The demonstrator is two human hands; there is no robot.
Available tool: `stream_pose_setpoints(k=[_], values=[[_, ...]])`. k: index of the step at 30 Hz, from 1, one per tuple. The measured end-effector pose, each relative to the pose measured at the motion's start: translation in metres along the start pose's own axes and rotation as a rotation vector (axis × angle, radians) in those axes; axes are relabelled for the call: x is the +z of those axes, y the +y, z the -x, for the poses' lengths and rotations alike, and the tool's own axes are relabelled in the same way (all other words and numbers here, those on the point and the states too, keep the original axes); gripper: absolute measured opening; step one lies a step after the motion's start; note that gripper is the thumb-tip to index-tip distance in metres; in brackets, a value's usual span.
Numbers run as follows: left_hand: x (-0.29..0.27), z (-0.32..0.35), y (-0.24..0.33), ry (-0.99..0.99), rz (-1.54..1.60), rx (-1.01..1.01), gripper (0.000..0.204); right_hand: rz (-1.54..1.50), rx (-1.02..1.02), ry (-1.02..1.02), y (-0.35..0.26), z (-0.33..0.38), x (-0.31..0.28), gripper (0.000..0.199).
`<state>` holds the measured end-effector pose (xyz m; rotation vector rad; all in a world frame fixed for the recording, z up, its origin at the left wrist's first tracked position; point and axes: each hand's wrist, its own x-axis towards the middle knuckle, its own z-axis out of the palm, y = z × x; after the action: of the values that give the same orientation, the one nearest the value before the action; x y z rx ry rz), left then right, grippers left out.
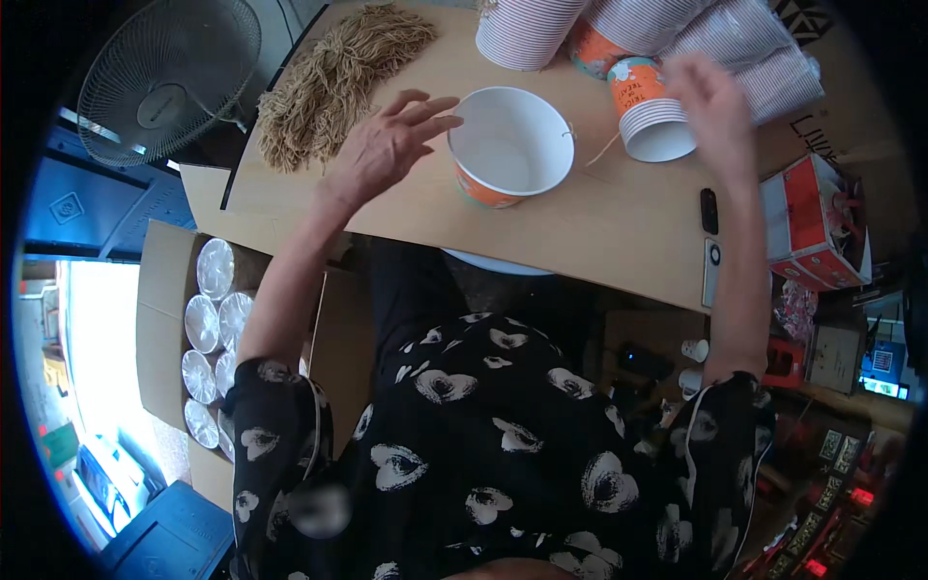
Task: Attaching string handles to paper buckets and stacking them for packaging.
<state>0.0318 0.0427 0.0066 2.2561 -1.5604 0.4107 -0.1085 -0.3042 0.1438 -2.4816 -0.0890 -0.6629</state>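
Note:
A large paper bucket [510,145], white inside with an orange printed outside, stands upright on the table with its mouth up. My left hand [387,145] is at its left rim, fingers apart and holding nothing; I cannot tell if the fingertips touch the rim. A small bit of cord [568,132] shows at the bucket's right rim. Motion blurs my right hand [712,108], raised beside a tipped stack of orange and white paper buckets [648,116]; its fingers are too smeared to read. Between the bucket and that stack lies a short tan cord [604,150].
A heap of tan cords [338,82] covers the table's far left. Stacked white paper buckets [527,34] and plastic-wrapped stacks [744,58] line the back. At the right edge sits a red and white box [807,217]. A carton [164,319] of wrapped stacks stands lower left, below a fan [169,87].

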Motion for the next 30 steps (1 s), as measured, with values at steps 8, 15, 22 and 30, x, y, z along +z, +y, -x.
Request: stream_pose_setpoints(k=[8,15,22,30], values=[[-0.017,-0.018,0.006,-0.095,0.481,-0.111,0.015,-0.298,-0.255,0.323,-0.074,-0.01,0.044,0.012],[-0.011,-0.008,0.013,-0.135,0.776,-0.356,0.022,-0.207,-0.117,0.275,-0.057,0.061,0.152,0.008],[-0.01,-0.012,0.023,-0.091,0.708,-0.395,0.024,-0.076,-0.151,0.399,-0.059,0.079,0.189,0.012],[0.0,-0.014,0.026,-0.039,0.723,-0.372,0.023,-0.098,-0.045,0.337,-0.059,0.084,0.189,0.011]])
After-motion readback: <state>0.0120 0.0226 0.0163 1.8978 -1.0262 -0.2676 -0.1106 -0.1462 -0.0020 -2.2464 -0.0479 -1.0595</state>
